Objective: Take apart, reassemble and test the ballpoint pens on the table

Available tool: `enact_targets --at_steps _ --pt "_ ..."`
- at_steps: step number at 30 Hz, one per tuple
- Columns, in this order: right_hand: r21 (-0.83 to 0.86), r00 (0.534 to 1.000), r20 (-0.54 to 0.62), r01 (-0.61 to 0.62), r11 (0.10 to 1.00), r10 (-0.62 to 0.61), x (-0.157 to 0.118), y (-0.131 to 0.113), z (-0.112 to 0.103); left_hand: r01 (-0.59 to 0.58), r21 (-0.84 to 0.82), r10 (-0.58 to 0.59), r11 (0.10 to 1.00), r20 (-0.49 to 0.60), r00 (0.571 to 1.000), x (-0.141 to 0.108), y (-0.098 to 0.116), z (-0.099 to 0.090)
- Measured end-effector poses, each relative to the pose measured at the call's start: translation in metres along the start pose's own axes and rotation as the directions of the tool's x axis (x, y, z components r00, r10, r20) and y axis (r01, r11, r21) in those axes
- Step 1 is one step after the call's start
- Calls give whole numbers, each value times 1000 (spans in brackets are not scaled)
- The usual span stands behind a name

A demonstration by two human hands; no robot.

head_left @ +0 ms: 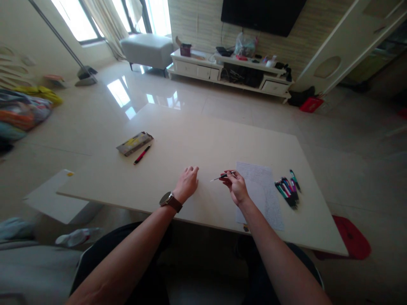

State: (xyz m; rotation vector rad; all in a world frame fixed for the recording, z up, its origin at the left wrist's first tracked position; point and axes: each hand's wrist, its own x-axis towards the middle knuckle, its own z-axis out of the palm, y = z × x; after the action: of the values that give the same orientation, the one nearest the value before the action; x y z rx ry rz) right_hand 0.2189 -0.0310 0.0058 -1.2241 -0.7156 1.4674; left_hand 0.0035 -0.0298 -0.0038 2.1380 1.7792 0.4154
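My right hand [235, 186] pinches a dark pen [224, 175] above the table, beside a written sheet of paper [267, 195]. A thin rod like a refill sticks out of the pen to the left, ending in a pale tip. My left hand [187, 182], with a watch on its wrist, lies on the white table [203, 144], fingers apart and slightly bent, holding nothing. To the right of the paper lies a bunch of several coloured pens [286, 191]. A red and black pen [142, 155] rests at the left, next to a grey and yellow box [135, 143].
A red stool [352, 239] stands under the table's right corner. Beyond the table are a low TV cabinet [197, 70] and a grey bench [148, 50]. At the lower left, a plastic bottle [78, 237] lies near a white panel [60, 195].
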Motion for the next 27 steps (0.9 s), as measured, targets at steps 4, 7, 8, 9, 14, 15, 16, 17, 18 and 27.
enact_targets --at_steps 4,7,8,9,14,15,16,17,18,27 --pt "1 1000 9 0 1000 0 0 0 0 -149 -291 162 945 23 986 1 14 -1" --pt "6 999 27 -17 1000 17 -1 1 3 -183 -402 224 897 56 973 1 24 -3" --pt "4 999 36 -28 1000 28 -1 2 3 -191 -391 231 900 58 971 1 27 -5" --pt "-1 999 39 -34 999 34 -1 2 4 -201 -368 238 908 56 970 1 29 -6" --pt "16 985 -130 113 993 -110 5 0 2 -225 -292 250 929 49 967 -1 30 -15" --pt "35 976 -165 149 988 -142 6 -1 0 -224 -290 248 931 50 967 -1 29 -16" --pt "51 969 -188 175 983 -163 7 -2 -1 -220 -287 245 932 52 968 -2 29 -17" --pt "63 964 -198 191 980 -175 8 -3 -3 -214 -284 239 935 55 970 -2 29 -18" --pt "67 962 -202 199 978 -183 9 -4 -4 -208 -280 232 937 58 971 -2 29 -18" --pt "-208 982 -129 112 972 -140 5 3 -3 -205 -271 234 940 82 969 -3 33 -21"
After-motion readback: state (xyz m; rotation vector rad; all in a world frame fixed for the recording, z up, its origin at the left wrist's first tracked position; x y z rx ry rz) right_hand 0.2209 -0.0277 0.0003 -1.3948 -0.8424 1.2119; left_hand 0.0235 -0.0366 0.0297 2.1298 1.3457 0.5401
